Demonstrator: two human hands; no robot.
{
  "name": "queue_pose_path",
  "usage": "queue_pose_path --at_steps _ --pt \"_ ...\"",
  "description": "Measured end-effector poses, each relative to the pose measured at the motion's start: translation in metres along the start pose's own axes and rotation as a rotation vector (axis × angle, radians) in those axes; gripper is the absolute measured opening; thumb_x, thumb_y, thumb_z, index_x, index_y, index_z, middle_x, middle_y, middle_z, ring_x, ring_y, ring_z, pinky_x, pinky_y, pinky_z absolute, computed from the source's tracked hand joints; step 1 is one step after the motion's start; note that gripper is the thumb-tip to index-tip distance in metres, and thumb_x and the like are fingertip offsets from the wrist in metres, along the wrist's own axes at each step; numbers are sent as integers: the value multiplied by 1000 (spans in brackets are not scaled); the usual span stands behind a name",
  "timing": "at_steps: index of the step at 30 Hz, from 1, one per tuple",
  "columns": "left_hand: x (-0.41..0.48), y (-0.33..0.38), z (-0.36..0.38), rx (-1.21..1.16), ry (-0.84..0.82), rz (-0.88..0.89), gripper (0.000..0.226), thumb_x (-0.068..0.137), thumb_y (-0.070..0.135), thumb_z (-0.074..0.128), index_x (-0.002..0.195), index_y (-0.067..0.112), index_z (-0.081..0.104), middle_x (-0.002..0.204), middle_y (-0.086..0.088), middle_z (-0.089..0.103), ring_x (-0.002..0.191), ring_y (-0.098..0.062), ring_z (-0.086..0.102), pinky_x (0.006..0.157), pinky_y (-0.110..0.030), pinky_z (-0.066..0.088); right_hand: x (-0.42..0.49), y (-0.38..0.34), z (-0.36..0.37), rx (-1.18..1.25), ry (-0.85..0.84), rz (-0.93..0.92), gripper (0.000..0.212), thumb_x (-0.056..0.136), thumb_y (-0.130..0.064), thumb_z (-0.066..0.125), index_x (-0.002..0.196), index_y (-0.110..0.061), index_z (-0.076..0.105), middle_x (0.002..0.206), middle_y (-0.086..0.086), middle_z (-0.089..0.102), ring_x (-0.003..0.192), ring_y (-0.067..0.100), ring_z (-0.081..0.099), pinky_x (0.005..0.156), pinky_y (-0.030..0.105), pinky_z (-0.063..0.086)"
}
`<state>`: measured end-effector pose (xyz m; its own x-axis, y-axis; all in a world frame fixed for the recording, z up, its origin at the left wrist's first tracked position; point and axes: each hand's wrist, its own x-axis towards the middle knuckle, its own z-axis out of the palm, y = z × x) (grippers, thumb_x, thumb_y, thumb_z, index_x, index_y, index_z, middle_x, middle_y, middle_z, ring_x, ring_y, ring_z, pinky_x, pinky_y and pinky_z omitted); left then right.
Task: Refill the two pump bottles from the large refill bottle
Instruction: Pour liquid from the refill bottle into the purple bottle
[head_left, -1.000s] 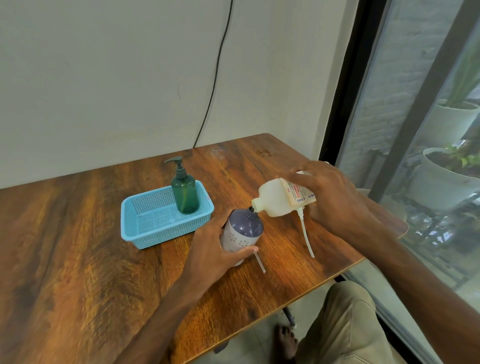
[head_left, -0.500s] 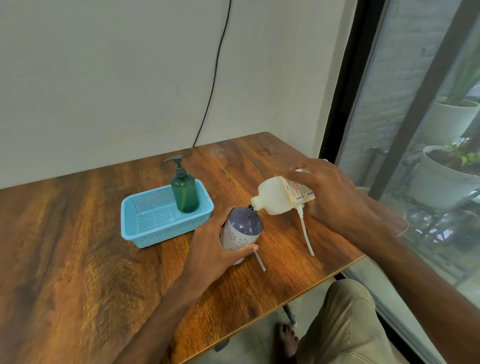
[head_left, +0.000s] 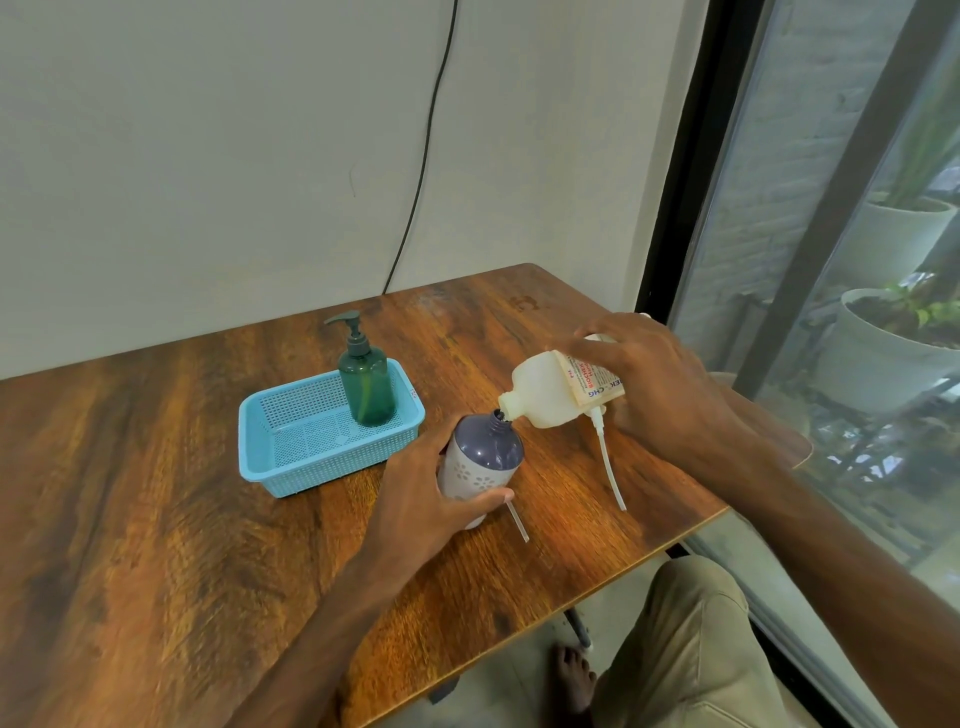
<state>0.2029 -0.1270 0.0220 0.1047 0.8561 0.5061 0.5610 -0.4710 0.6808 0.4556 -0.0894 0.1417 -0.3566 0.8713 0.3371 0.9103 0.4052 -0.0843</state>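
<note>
A blue mesh basket (head_left: 311, 447) sits at the left of the group on the wooden table (head_left: 130, 493). One green pump bottle (head_left: 365, 387) stands upright in the basket's far right corner, pump head on, nozzle pointing toward nine o'clock. No writing can be read on it.

At about four o'clock from the basket, the left hand (head_left: 421, 499) is wrapped around the lower body of one purple pump bottle (head_left: 480, 467), fingers and thumb closed on its sides. This bottle stands on the table with its neck open and its pump off; its lower half is white with a pattern of small flowers. No lettering is legible. A thin clear dip tube (head_left: 518, 522) shows on the table just beside the thumb, at four o'clock from the bottle.

At two o'clock from the purple bottle, the right hand (head_left: 660, 387) grips one large white refill bottle (head_left: 550, 395) from above, fingers curled over its back end. The bottle is tipped on its side, its spout pointing toward eight o'clock and meeting the open purple neck. Its label, seen turned over, shows red letters reading "BIOCHEM" and blue ones ending "EK - CHG"; the rest is hidden by the fingers. A second, white dip tube (head_left: 610, 467) runs from under the refill bottle toward five o'clock across the table.

That makes three bottles, two loose tubes and one basket.
</note>
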Motion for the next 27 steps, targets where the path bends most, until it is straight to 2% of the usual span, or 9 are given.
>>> queue_pose_path --at_steps 8,15,18,23,27 --pt "-1 -1 2 1 -11 -31 82 66 75 85 137 49 53 126 27 66 117 5 64 91 -27 61 2 -1 -1 -7 -7 -4 76 86 -18 79 149 -42 44 153 -2 47 146 23 36 112 47 42" --pt "0 0 0 1 -7 -16 75 67 71 88 129 64 47 124 35 64 116 8 63 89 -20 60 3 -2 -3 -26 -22 -19 76 88 -20 76 151 -43 40 153 -2 46 145 23 36 114 43 40" --pt "-1 0 0 21 -1 -18 76 65 76 85 129 67 45 123 35 63 116 9 62 90 -18 59 2 -3 -5 -25 -29 -10 76 88 -20 77 151 -43 41 154 -2 44 147 23 34 116 45 38" --pt "0 -1 2 6 -9 -32 81 65 76 85 135 54 50 126 26 66 116 4 64 90 -30 62 3 -5 -8 -41 -33 -27 76 88 -21 77 151 -43 40 153 -1 45 145 23 36 114 45 39" --pt "-1 -1 1 18 -1 -20 77 65 78 83 131 63 47 124 30 65 116 6 63 90 -28 62 3 -6 -9 -51 -38 -28 76 89 -21 76 151 -43 39 153 -2 45 145 23 36 113 44 40"
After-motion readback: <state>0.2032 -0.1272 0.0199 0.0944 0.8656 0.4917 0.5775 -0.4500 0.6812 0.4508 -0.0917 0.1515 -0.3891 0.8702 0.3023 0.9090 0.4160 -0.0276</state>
